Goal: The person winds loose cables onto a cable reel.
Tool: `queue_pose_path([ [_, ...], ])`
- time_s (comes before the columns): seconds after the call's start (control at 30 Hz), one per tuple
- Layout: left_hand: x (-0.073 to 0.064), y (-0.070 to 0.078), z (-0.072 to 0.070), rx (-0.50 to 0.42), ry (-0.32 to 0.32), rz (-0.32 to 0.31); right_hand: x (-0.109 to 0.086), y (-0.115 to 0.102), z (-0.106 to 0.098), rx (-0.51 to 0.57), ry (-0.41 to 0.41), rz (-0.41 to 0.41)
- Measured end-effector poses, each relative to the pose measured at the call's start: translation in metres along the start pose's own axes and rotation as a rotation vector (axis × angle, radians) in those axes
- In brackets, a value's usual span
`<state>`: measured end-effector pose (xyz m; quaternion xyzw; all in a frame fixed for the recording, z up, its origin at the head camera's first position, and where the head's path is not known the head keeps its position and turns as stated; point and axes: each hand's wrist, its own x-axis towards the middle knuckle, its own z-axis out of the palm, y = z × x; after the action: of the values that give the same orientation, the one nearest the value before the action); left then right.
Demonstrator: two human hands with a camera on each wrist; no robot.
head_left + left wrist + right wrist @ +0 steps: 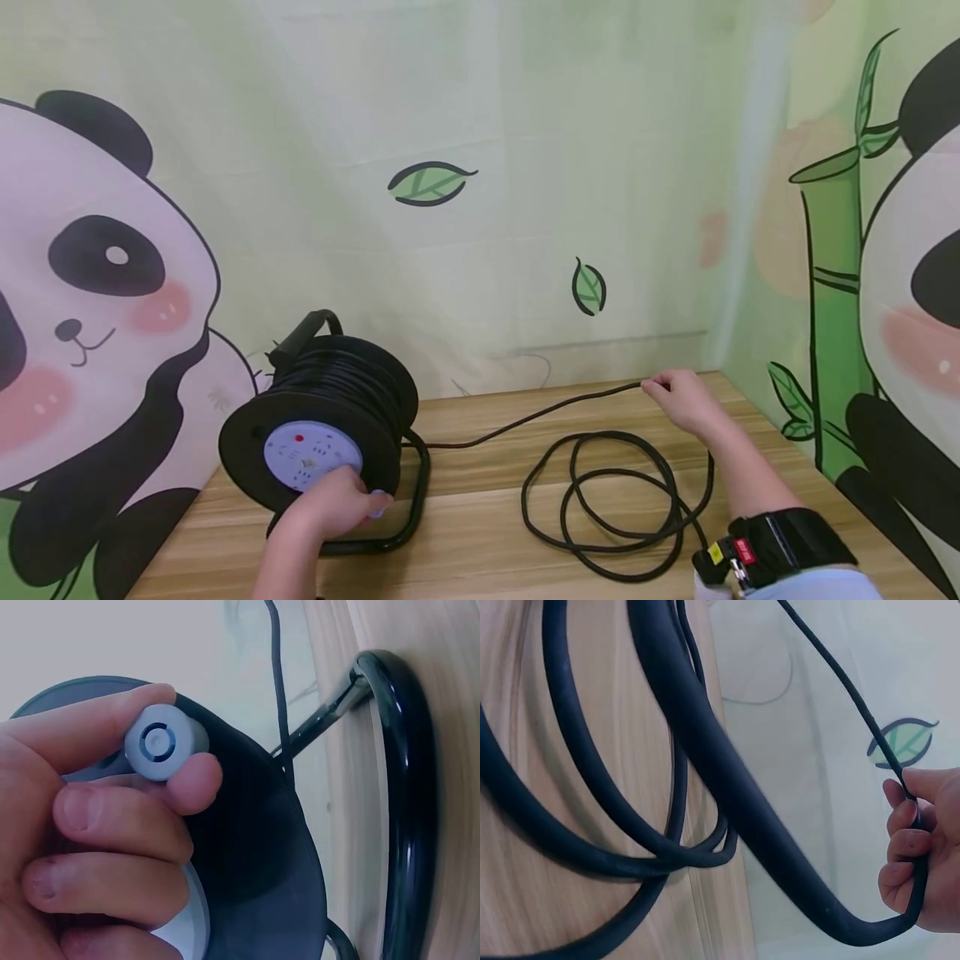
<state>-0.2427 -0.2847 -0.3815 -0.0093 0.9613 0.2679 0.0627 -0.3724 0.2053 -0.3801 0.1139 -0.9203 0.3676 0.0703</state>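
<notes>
A black cable reel stands on its tubular frame at the left of the table, wound with black cable and faced with a pale socket panel. My left hand is at the reel's front, its thumb and forefinger pinching a grey crank knob. From the reel's lower side a cable runs taut to the right, up to my right hand. That hand grips the cable, fingers curled round it in the right wrist view. Beyond the grip the cable bends back down toward the table.
Loose loops of the same cable lie on the wooden table below the right hand. A light backdrop printed with pandas and leaves rises behind and to the right. A black band wraps the right wrist.
</notes>
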Motion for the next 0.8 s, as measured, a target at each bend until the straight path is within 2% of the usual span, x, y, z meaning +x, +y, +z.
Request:
queue_pose_path([
  [0.37, 0.002, -0.020, 0.002, -0.046, -0.060, -0.016, 0.008, -0.014, 0.015, -0.013, -0.025, -0.007],
  [0.5, 0.000, -0.029, 0.004, -0.081, -0.089, -0.044, 0.011, -0.019, 0.019, -0.021, -0.053, -0.021],
  [0.8, 0.001, -0.055, 0.001, -0.162, -0.131, -0.095, 0.019, -0.037, 0.029, -0.114, -0.072, -0.099],
])
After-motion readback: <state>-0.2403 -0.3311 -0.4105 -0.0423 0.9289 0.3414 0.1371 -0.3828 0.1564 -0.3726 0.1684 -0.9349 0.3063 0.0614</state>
